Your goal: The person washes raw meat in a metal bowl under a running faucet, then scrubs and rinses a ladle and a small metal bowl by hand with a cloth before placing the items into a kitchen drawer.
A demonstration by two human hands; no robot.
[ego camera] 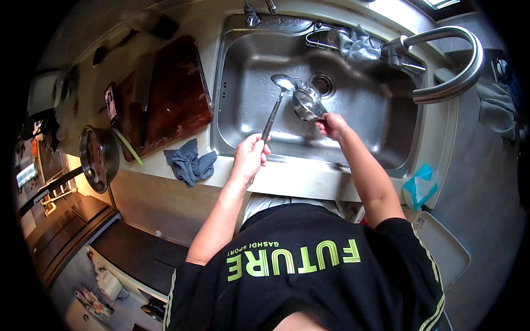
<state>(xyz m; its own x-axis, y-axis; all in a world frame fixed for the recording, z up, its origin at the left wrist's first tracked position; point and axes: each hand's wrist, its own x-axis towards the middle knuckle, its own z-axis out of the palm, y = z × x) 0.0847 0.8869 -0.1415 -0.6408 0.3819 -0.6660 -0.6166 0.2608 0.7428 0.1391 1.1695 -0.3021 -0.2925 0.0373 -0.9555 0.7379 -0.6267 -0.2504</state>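
Observation:
My left hand [251, 155] is closed around the dark handle of a metal ladle [274, 111]. The ladle's shiny head points away from me, over the left half of the stainless steel sink [252, 120]. My right hand [332, 126] grips the near edge of a small shiny metal bowl [307, 105], which is tilted above the basin. Bowl and ladle head are side by side; whether they touch I cannot tell. Just beyond the bowl is the round sink drain [323, 85].
A curved faucet [472, 78] arches at the right. Cloth hangs by a wire rack [321, 43] at the back. Leftward lie a reddish-brown cutting board [178, 91] with a knife [143, 91], a grey cloth [190, 162] and a metal pan [109, 153]. A blue-white packet [421, 187] sits right.

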